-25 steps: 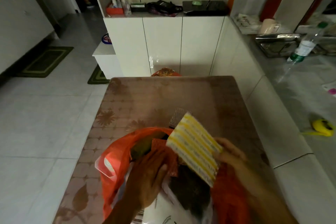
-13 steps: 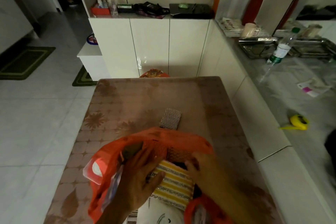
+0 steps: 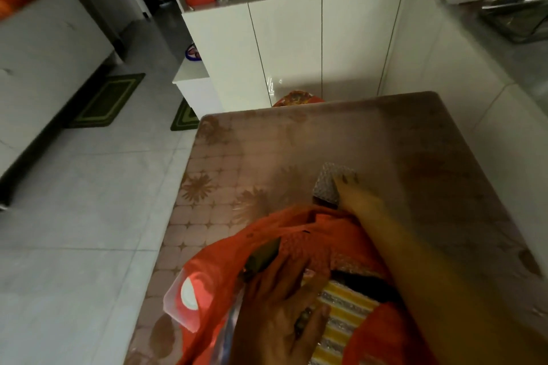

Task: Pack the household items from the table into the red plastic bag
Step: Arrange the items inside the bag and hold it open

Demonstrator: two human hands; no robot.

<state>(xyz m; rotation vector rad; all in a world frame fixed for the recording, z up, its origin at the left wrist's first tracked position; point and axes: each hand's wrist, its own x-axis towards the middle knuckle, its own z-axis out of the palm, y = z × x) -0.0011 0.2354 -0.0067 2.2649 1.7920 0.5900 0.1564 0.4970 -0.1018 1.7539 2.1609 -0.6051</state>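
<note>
The red plastic bag (image 3: 299,228) lies open at the near edge of the brown patterned table (image 3: 385,139). Inside it sits a yellow and silver striped pack (image 3: 344,314), with a clear plastic box (image 3: 189,296) pressing through the bag's left side. My left hand (image 3: 284,305) rests flat in the bag's mouth, on the striped pack and the bag's edge. My right hand (image 3: 355,195), blurred, reaches past the bag with its fingers over a small silver textured pack (image 3: 326,187) on the table. Whether the fingers grip it I cannot tell.
White cupboards (image 3: 290,47) stand beyond the table's far edge, with bottles and clutter on top. A grey counter (image 3: 522,62) runs along the right with a metal tray. Tiled floor (image 3: 89,187) and green mats lie to the left.
The striped pack went from above the bag down into it. My right hand let go of it and reached forward to the small silver pack. My head turned left.
</note>
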